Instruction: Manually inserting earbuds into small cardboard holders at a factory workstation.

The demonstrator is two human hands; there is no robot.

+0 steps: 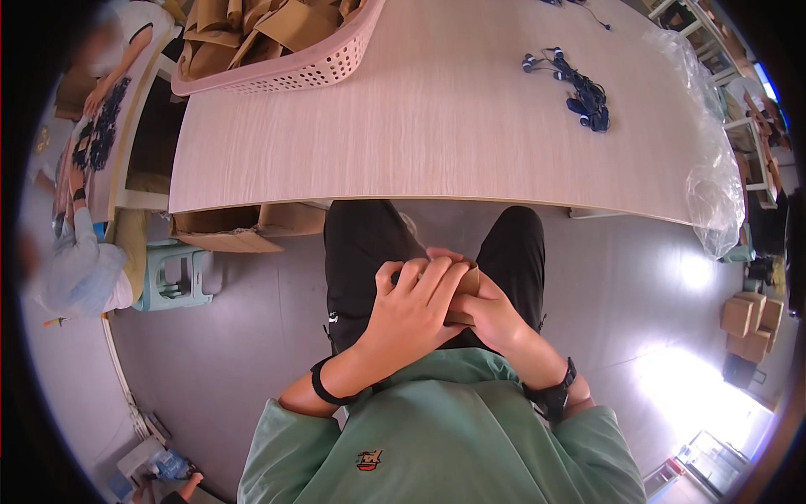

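Observation:
Over my lap, both hands clasp a small brown cardboard box (467,284). My left hand (411,315) lies over its top and covers most of it. My right hand (487,315) holds it from the right side and below. A dark small thing peeks out at the left fingertips; what it is cannot be told. The box sits below the near edge of the light wooden table (437,134). A tangle of dark blue earphones (579,88) lies on the table, far from both hands.
A pink perforated basket (311,63) full of flat brown cartons stands at the table's far left. A clear plastic bag (714,176) hangs off the right edge. A green stool (176,277) and cardboard boxes (751,323) stand on the floor. Other people work at the left.

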